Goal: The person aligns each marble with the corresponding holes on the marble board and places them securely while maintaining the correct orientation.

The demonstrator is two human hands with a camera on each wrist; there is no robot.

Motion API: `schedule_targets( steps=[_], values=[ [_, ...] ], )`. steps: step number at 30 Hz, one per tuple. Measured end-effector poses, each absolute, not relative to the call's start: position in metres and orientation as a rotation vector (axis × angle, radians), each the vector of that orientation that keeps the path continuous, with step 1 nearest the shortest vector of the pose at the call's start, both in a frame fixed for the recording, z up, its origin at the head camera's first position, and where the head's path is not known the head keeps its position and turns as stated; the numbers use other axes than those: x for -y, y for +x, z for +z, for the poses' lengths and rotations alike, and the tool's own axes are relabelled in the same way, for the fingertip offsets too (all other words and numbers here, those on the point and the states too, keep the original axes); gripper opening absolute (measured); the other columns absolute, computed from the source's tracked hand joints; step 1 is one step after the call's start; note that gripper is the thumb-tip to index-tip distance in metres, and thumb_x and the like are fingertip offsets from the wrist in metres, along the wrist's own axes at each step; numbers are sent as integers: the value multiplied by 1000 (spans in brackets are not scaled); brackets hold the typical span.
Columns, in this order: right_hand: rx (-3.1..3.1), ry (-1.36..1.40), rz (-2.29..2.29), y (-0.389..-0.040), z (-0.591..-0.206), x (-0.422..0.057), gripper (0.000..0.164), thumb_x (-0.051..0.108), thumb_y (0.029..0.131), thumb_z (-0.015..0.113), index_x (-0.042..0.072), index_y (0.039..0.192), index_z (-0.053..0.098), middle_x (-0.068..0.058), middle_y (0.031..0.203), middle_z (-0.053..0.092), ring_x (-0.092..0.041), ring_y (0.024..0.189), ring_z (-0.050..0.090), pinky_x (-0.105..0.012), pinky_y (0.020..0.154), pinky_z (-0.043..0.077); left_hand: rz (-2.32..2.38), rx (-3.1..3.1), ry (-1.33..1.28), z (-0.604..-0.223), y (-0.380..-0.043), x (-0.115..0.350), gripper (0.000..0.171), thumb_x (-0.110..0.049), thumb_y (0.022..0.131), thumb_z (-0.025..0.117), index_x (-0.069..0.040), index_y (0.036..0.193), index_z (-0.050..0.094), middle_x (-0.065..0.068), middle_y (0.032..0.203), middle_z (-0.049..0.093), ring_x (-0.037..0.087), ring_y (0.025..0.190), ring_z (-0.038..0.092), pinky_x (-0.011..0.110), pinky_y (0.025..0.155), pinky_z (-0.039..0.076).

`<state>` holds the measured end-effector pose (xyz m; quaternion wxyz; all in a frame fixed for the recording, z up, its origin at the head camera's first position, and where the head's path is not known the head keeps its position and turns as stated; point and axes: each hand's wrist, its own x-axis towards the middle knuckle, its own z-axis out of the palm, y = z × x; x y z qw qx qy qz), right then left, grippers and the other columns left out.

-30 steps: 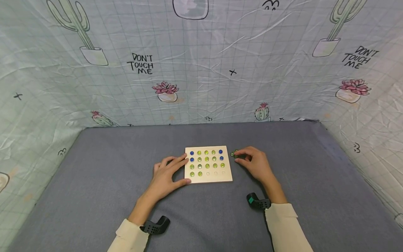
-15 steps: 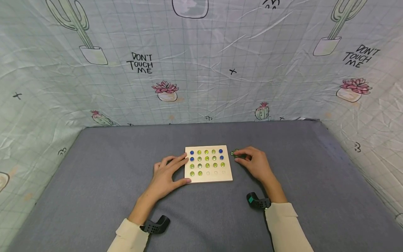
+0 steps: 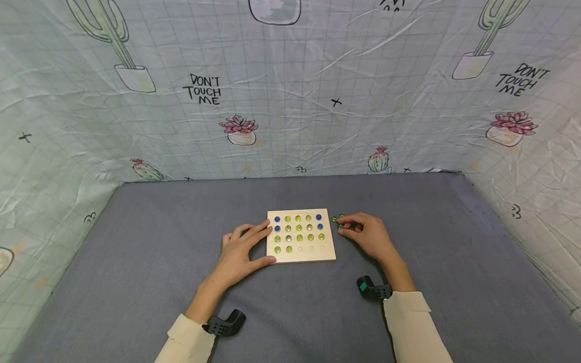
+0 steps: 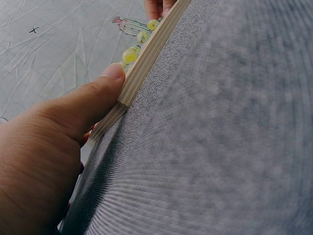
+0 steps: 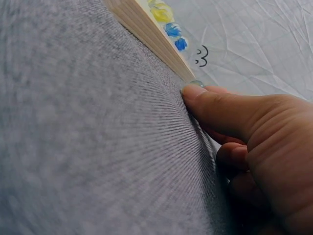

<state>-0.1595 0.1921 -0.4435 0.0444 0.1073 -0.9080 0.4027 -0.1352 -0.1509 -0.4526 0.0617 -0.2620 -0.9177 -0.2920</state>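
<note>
A pale wooden board [image 3: 299, 256] lies on the grey cloth, with rows of yellow-green glass marbles [image 3: 298, 228] in its hollows. Blue marbles [image 3: 318, 217] sit at both ends of the two far rows. Three hollows at the right of the nearest row are bare. My left hand [image 3: 236, 257] rests spread at the board's left edge, thumb by the near corner and fingertips farther up. Beyond the right edge, my right hand [image 3: 369, 236] has thumb and index finger at a green glass marble [image 3: 340, 227], apparently pinching it; the fingers partly hide it.
Other loose green marbles [image 3: 334, 219] lie by the right fingertips, just off the board. Grey cloth [image 3: 290, 312] covers the tabletop. A printed fabric backdrop [image 3: 290, 116] rises behind and at both sides. Each wrist carries a black camera mount [image 3: 225, 323].
The right fingers shift very slightly among the loose marbles, and a bit more of these shows. The left hand and the board keep their places.
</note>
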Motion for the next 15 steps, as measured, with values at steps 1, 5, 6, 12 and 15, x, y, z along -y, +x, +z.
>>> schedule_targets(
  steps=[1, 5, 6, 12, 15],
  values=[
    [2773, 333, 1239, -159, -443, -192, 20, 14, 82, 77, 14, 102, 75, 4, 82, 62, -16, 60, 45, -29, 56, 36, -884, 2775, -793, -453, -135, 151, 72, -51, 80, 72, -21, 142, 50, -5, 150, 39, 21, 128, 35, 46, 85, 21],
    [2763, 358, 1256, -159, -442, -192, 19, 14, 82, 77, 13, 101, 75, 3, 81, 62, -15, 57, 44, -28, 54, 35, -875, 2770, -798, -453, -136, 150, 74, -51, 79, 73, -21, 142, 50, -5, 150, 39, 22, 127, 35, 46, 85, 22],
    [2760, 363, 1259, -159, -442, -192, 19, 14, 82, 77, 13, 101, 75, 3, 81, 62, -15, 57, 44, -28, 54, 35, -872, 2767, -800, -454, -136, 150, 74, -50, 79, 73, -20, 142, 50, -4, 150, 39, 22, 127, 36, 47, 84, 22],
    [2761, 356, 1247, -159, -442, -192, 16, 16, 83, 76, 13, 99, 76, 3, 79, 63, -14, 56, 44, -27, 53, 36, -870, 2762, -801, -454, -137, 150, 74, -49, 78, 74, -20, 142, 50, -4, 149, 39, 22, 127, 36, 47, 84, 23],
    [2759, 348, 1237, -159, -443, -193, 17, 16, 83, 76, 12, 99, 75, 3, 79, 64, -14, 55, 44, -27, 53, 35, -868, 2766, -799, -454, -137, 150, 74, -49, 79, 74, -20, 142, 50, -4, 149, 39, 22, 127, 36, 47, 84, 23]
  ],
)
